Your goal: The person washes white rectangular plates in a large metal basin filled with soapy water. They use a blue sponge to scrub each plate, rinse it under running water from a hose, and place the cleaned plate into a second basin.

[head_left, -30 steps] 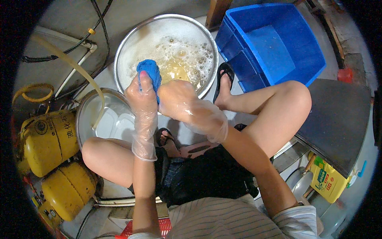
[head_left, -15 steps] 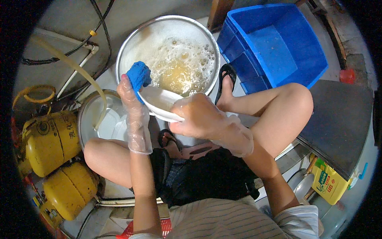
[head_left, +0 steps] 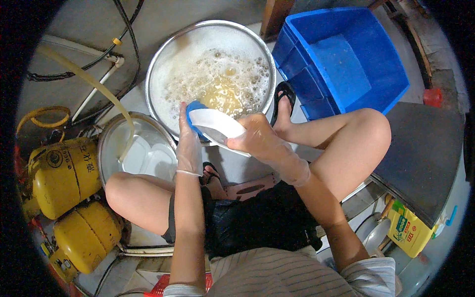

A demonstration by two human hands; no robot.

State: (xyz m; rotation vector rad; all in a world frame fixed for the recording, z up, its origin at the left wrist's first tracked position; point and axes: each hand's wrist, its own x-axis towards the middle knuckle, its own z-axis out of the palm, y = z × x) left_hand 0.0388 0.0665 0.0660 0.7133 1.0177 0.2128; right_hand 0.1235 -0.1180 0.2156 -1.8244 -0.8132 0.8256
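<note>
My right hand (head_left: 258, 136), in a clear plastic glove, grips the near right end of a white dish (head_left: 216, 120), thumb on its inner side. The dish is tilted over the near rim of a big round metal basin (head_left: 210, 22) of foamy, yellowish water. At the dish's far left end, my left hand (head_left: 187, 133), gloved too, holds a blue cloth (head_left: 194, 110) against it. Part of the cloth is hidden behind the dish. Left of my hands, a smaller metal basin (head_left: 102, 154) holds white dishes (head_left: 159, 159), with a yellowish hose (head_left: 96, 84) running into it.
A blue plastic crate (head_left: 341, 64) stands to the right of the big basin. Two yellow gas cylinders (head_left: 67, 171) are at the left. By my right knee lies a dark flat panel (head_left: 420, 153), with a yellow container (head_left: 409, 230) below it. A red basket (head_left: 166, 284) shows at the lower edge.
My left hand with the blue cloth has moved right and nearer, from above the dish's end to against it. The dish and my right hand have shifted slightly right, and the dish has turned.
</note>
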